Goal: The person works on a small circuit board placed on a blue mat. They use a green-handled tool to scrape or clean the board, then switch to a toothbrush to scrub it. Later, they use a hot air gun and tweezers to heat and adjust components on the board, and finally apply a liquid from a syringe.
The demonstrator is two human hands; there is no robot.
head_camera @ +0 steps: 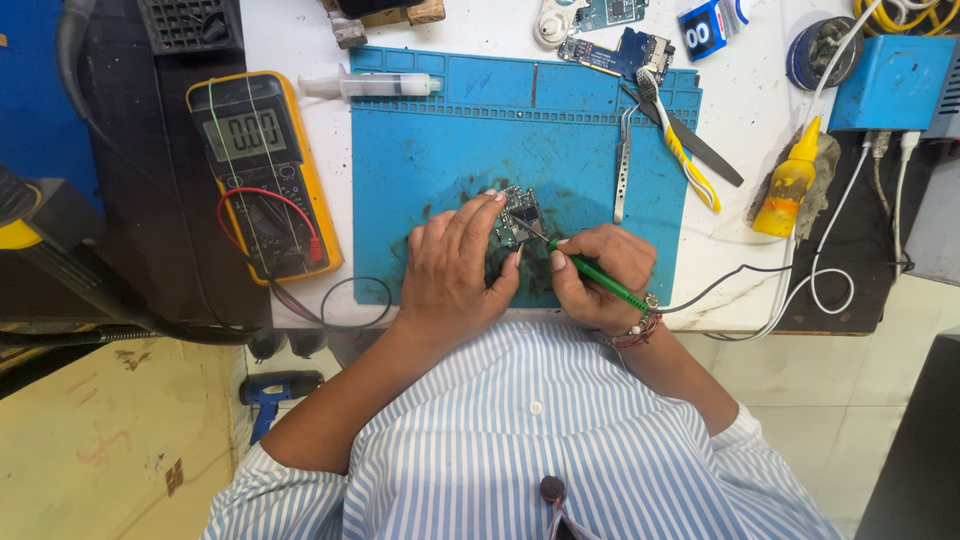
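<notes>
Both hands were down on the blue work mat (440, 150), close together over a small circuit board (520, 215). From the head camera, looking straight down, my left hand (455, 265) lay flat and spread, fingertips (492, 199) pressed on the board's near and left edges to pin it to the mat. My right hand (598, 275) was curled shut around a green-handled soldering iron (598, 279), held low like a pen, its thin tip meeting the board's lower right corner. The iron's dark cord (720, 285) trailed off to the right across the surface (750, 110).

I judged the board light, stiff and thin, and fragile where the small parts sat. It would skate on the mat under any sideways push, so the edges and bare corners were the place to hold it, never the populated face. The iron was light too, best gripped on the green sleeve, well back from the hot end.

My left wrist was bent slightly inward, forearm coming up from the lower left; my right forearm came in from the lower right, wrist resting near the mat's front edge.

Around them lay tweezers (623, 165) just right of the board, a toothbrush (680, 145), a syringe (370, 86) at the mat's top, a yellow multimeter (262, 170) to the left, and a yellow squeeze bottle (788, 182) well to the right.
</notes>
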